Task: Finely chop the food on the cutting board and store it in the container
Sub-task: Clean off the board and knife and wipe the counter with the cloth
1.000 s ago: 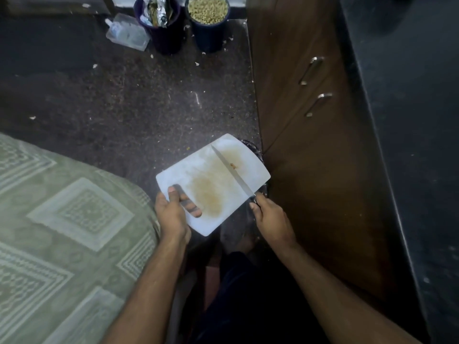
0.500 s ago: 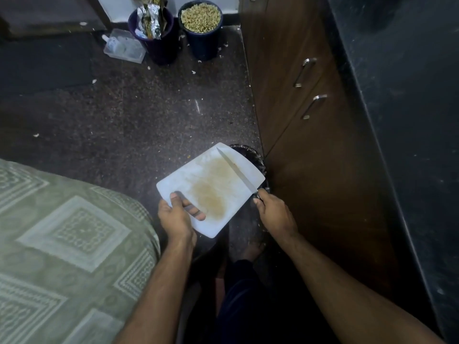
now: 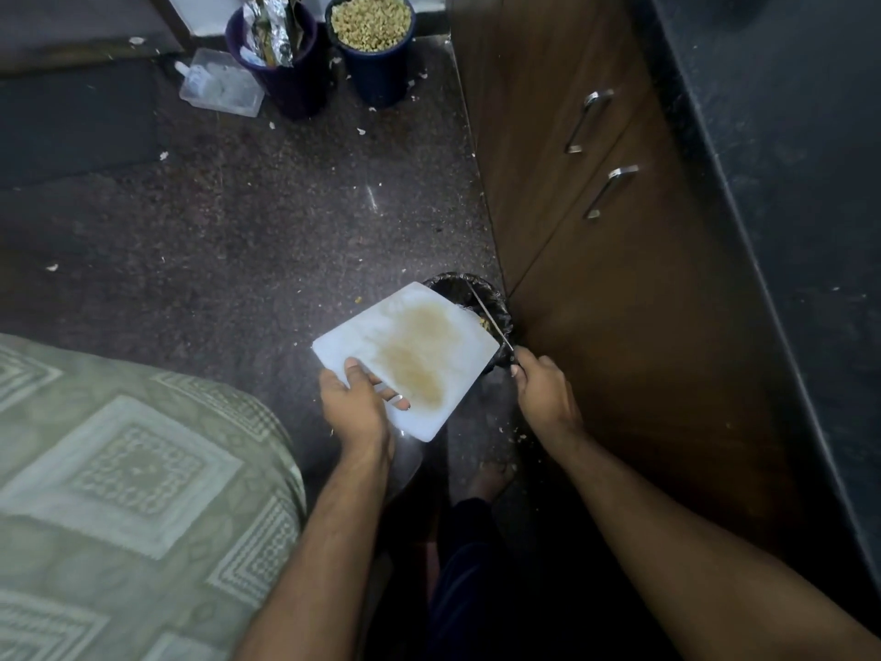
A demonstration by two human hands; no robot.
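Cutting board [image 3: 419, 355]: white, stained tan across its middle, held in the air and tilted so its far corner hangs over the bin; no pieces of food show on its face.
Food [image 3: 483, 323]: only a small yellowish clump is visible, just past the board's far edge, at the knife blade and over the bin's mouth.
Left hand [image 3: 355, 403]: its grip is clamped on the board's near-left corner, thumb on top and fingers curled round the edge; a ring shows on one finger.
Right hand [image 3: 541, 391]: its grip is wrapped round the handle of the knife [image 3: 491, 322], whose thin blade points away from the person along the board's right edge, over the bin.
Bin [image 3: 498, 307]: small, round, lined with black plastic, standing on the floor against the wooden cabinet [image 3: 596, 288], partly hidden under the board.
Step in hand: judging by the bare board and the blade at its edge, the last scraps are being scraped off; whether this bin is the container the task means cannot be told.
Next move: probably one more sweep of the blade down the tilted edge to free the clump, keeping the corner over the opening so nothing lands on the floor [image 3: 262, 221].
Further off: two dark tubs by the far wall, one full of pale kernels [image 3: 371, 20], one holding foil packets [image 3: 271, 35]; a clear plastic box [image 3: 220, 88] beside them; a patterned green cover [image 3: 119, 493] at the left; a dark surface [image 3: 786, 159] above the cabinet.
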